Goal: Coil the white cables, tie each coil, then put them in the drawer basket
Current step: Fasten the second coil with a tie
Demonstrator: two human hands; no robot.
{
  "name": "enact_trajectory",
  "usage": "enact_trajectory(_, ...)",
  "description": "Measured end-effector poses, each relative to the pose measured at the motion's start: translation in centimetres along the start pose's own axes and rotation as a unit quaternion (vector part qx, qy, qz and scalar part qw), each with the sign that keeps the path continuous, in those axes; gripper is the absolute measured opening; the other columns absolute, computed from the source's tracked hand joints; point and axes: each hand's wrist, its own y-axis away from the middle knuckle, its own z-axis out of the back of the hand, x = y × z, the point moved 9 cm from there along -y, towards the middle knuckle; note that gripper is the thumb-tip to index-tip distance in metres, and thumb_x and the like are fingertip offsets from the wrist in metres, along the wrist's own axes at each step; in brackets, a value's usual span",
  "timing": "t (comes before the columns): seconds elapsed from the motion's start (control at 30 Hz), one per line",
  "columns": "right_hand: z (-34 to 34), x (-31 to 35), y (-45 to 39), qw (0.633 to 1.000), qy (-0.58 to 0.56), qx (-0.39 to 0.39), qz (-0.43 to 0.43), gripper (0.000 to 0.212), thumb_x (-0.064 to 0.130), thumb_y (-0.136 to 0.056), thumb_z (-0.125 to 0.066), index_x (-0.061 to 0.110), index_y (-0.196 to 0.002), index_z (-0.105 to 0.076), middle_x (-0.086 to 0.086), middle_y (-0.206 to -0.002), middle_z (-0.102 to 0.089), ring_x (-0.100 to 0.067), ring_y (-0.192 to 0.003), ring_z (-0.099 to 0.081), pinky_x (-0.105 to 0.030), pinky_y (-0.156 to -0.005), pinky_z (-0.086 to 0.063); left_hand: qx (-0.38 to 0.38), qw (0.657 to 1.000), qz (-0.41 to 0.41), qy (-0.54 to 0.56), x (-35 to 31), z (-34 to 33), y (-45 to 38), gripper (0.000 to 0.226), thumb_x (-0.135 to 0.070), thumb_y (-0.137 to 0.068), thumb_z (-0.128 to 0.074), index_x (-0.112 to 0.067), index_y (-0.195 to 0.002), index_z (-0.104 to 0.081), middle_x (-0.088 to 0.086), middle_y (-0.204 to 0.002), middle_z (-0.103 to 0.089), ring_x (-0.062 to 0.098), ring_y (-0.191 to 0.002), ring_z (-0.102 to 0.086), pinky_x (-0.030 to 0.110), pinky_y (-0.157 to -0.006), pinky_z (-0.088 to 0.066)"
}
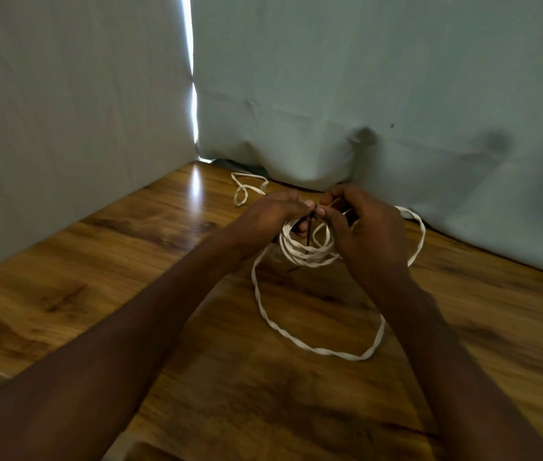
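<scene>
- The two forearms, nearest the camera, reach forward and meet over the middle of the bench [130, 294], so both hands work at one spot on the coil.
- A loose run of white cable [296, 341] lies on the bench in a wide loop just this side of the hands. It looks like slack not yet wound in, left flat so it can feed without snagging.
- The coil [300, 252] hangs between the hands, several turns bunched together, its lower edge at or just above the bench; I cannot tell whether it touches.
- The left hand [273, 214] has its fingers curled around the top of the coil, holding the turns together so they do not spring apart.
- The right hand [363, 224] pinches a thin dark tie [308, 237] at the top of the bunch, thumb and forefinger closed on it beside the left fingertips. The tie's tail drops across the turns and pokes out below.
- By my reading this is the tying step: one hand clamps, the other draws the tie snug. With slack still out on the bench and on the right, the binding may be early, or that length may belong to a second cable; I cannot tell.
- A small second loop of cable [247, 188] lies well apart, at the far edge near the cloth backdrop [396, 94], apparently waiting its turn.
- No drawer basket is in view, so stowing is still to come.
</scene>
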Motion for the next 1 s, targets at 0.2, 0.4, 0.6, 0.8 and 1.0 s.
enact_trajectory(0.2,-2.0,-0.2,0.2,0.987,-0.025,0.159,-0.003,0.04,0.019,-0.086,-0.08,0.037,-0.109,-0.052,0.019,-0.1,-0.06,-0.005,-0.086,-0.059,-0.027,-0.068,-0.048,-0.075,0.996,-0.016,0.034,0.0,1.8,0.4,0.036,-0.016,-0.094,-0.071,0.02,-0.089,-0.068,0.027,-0.077,-0.064,0.032,-0.07,-0.059,0.035,-0.068,-0.051)
enact_trajectory(0.4,-2.4,0.5,0.6,0.993,0.023,0.119,0.012,0.029,0.026,-0.085,-0.071,0.022,-0.104,-0.05,0.005,-0.092,-0.056,-0.017,-0.077,-0.052,-0.035,-0.06,-0.037,-0.099,0.995,-0.013,0.032,0.7,2.0,0.1,0.027,-0.014,-0.087,-0.079,0.012,-0.093,-0.075,0.03,-0.088,-0.074,0.034,-0.079,-0.07,0.042,-0.083,-0.057)
enact_trajectory(0.6,-2.4,0.7,0.7,0.997,-0.023,0.076,-0.003,0.03,0.014,-0.079,-0.067,0.024,-0.1,-0.049,0.008,-0.088,-0.053,-0.014,-0.074,-0.049,-0.029,-0.06,-0.036,-0.1,0.992,0.012,0.071,0.8,2.3,0.2,0.025,-0.014,-0.083,-0.082,0.005,-0.1,-0.079,0.024,-0.091,-0.077,0.03,-0.08,-0.075,0.034,-0.077,-0.061)
enact_trajectory(0.8,-2.7,0.5,0.6,0.996,0.047,0.061,0.04,0.021,0.021,-0.088,-0.067,0.019,-0.106,-0.056,-0.001,-0.101,-0.058,-0.022,-0.085,-0.055,-0.038,-0.067,-0.043,-0.08,0.974,0.069,0.201,1.5,1.4,0.4,0.031,-0.002,-0.089,-0.073,0.018,-0.112,-0.068,0.027,-0.091,-0.074,0.024,-0.069,-0.073,0.03,-0.062,-0.062)
enact_trajectory(1.0,-2.4,1.3,0.4,0.992,0.065,0.025,0.105,0.02,0.02,-0.09,-0.074,0.018,-0.11,-0.074,-0.007,-0.107,-0.067,-0.029,-0.094,-0.06,-0.037,-0.074,-0.046,-0.079,0.958,0.1,0.258,1.6,1.1,0.7,0.014,0.001,-0.098,-0.058,0.008,-0.093,-0.069,0.013,-0.069,-0.072,0.015,-0.054,-0.069,0.022,-0.05,-0.056)
